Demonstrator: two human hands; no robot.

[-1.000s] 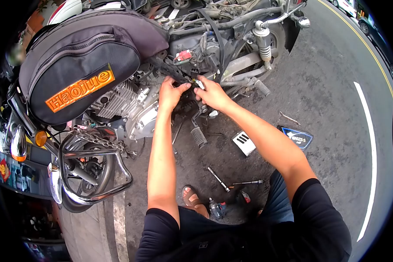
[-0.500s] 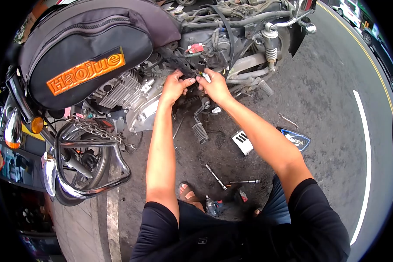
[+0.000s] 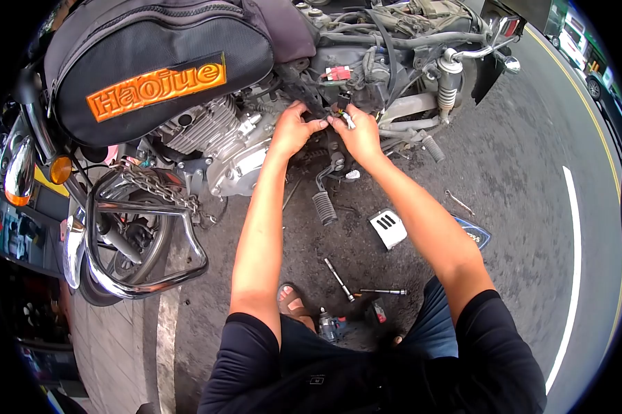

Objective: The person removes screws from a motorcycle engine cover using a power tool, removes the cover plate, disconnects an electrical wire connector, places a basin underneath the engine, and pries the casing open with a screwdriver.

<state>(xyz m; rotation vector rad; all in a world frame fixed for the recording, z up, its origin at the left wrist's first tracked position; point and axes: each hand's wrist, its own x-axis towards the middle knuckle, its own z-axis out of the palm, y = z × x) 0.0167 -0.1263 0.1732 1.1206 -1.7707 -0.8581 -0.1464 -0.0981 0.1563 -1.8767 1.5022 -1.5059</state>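
Both my hands are at the side of a motorcycle (image 3: 229, 165), just behind its engine. My left hand (image 3: 294, 132) is closed in a pinch beside a dark strip of cable or sleeve (image 3: 314, 103); what lies between its fingertips is hidden. Close to it, thumb tips nearly meeting, my right hand (image 3: 361, 135) is closed on a small white wire connector (image 3: 349, 121) with thin wires. A black connector (image 3: 343, 101) sits just above those fingers, and higher up is a red electrical part (image 3: 338, 73) on the frame.
A black tank bag (image 3: 166, 76) covers the tank. Below the hands hangs a foot peg (image 3: 324, 207). On the asphalt lie a white louvered box (image 3: 388, 229), a blue-edged side panel (image 3: 473, 232), a wrench (image 3: 460, 203), two socket bars (image 3: 338, 279) and a power tool (image 3: 329, 326).
The camera view has shifted, so the motorcycle appears slightly farther right and higher. My hands stay at the same wiring, with the fingers only slightly repositioned.
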